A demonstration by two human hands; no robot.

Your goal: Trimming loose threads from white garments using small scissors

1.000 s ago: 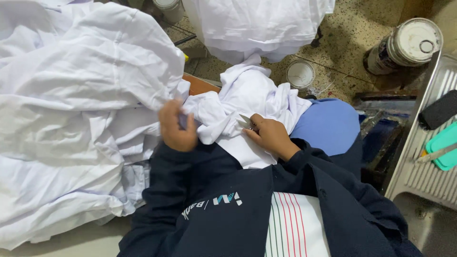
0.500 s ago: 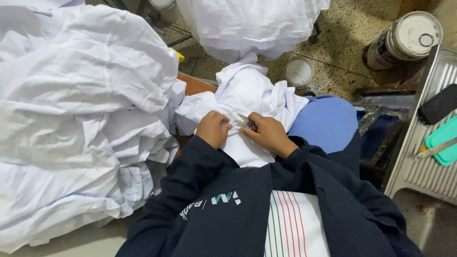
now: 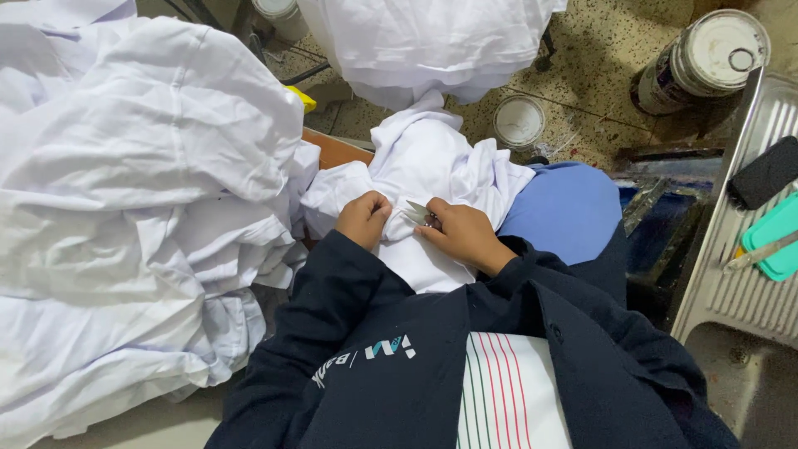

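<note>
On the left, a large heap of white garments (image 3: 141, 224) spreads over the bench (image 3: 337, 151), only a brown strip of which shows. Smaller, a crumpled white garment (image 3: 440, 170) lies on the person's lap against the blue trousers (image 3: 565, 208). On the speckled floor stand a big tin can (image 3: 706, 58) and a little white lid (image 3: 518, 121). Left hand (image 3: 363, 219) is pressed together, pinching a fold of that garment; right hand (image 3: 461, 235) closes round small metal thread snips (image 3: 418, 213), blades touching the cloth
</note>
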